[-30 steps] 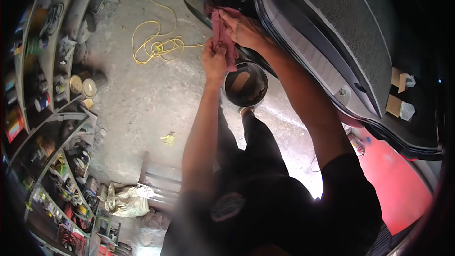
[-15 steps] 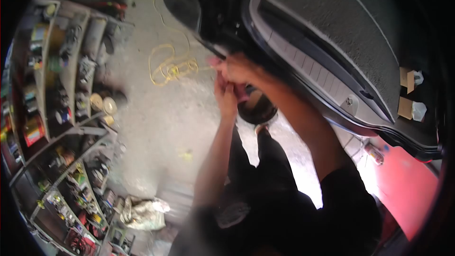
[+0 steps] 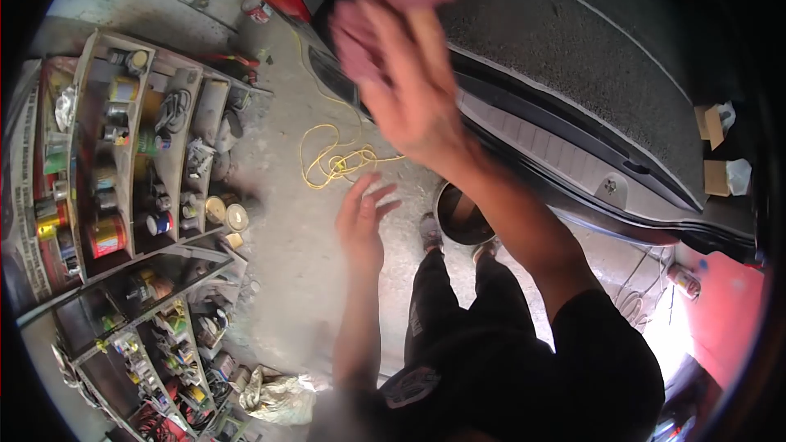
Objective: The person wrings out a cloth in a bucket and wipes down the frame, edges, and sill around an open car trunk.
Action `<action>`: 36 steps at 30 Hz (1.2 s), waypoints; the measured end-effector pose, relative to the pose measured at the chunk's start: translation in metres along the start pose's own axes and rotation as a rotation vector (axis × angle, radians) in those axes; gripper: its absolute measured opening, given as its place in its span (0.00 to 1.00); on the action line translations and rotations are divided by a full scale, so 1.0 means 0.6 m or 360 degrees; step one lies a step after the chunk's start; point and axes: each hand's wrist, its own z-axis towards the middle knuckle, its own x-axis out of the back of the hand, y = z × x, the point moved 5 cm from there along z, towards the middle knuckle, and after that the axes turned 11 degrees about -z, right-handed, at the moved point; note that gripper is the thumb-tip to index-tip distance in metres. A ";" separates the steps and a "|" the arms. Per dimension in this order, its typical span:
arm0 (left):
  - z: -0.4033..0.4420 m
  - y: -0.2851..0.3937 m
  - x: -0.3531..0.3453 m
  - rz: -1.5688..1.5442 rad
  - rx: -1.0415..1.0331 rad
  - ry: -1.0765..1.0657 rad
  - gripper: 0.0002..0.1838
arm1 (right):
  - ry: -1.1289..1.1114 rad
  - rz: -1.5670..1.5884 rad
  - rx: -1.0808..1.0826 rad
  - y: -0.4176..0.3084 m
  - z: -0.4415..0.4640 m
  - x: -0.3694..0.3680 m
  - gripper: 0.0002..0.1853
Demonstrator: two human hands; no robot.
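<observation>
A crumpled pink cloth is held in my right hand, raised at the top centre over the edge of a car's open rear. Motion blurs the cloth and the fingers. My left hand hangs lower and to the left above the floor, its fingers apart and nothing in them. Beneath my right forearm a dark round bucket stands on the floor beside my feet. The car's grey sill trim runs to the right of my right hand.
Shelves full of cans and tools line the left side. A yellow cord lies coiled on the concrete floor. Small open boxes sit in the car at the right. A red panel stands at the lower right.
My right hand has moved up with the pink cloth, away from the bucket. My left hand has let go of the cloth and opened. The view has shifted, showing more of the shelves.
</observation>
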 end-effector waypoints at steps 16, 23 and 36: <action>-0.210 -0.280 0.224 -0.0041 0.0722 0.0440 0.15 | -0.0712 -0.0080 -0.0533 0.087 -0.280 0.005 0.23; -0.156 -0.234 0.224 0.0144 0.0673 0.0507 0.15 | -0.1043 -0.1354 0.1329 0.015 0.017 -0.087 0.16; -0.252 -0.357 0.442 0.0003 0.0647 0.0790 0.15 | -0.1162 -0.1055 0.1818 -0.015 0.123 -0.027 0.13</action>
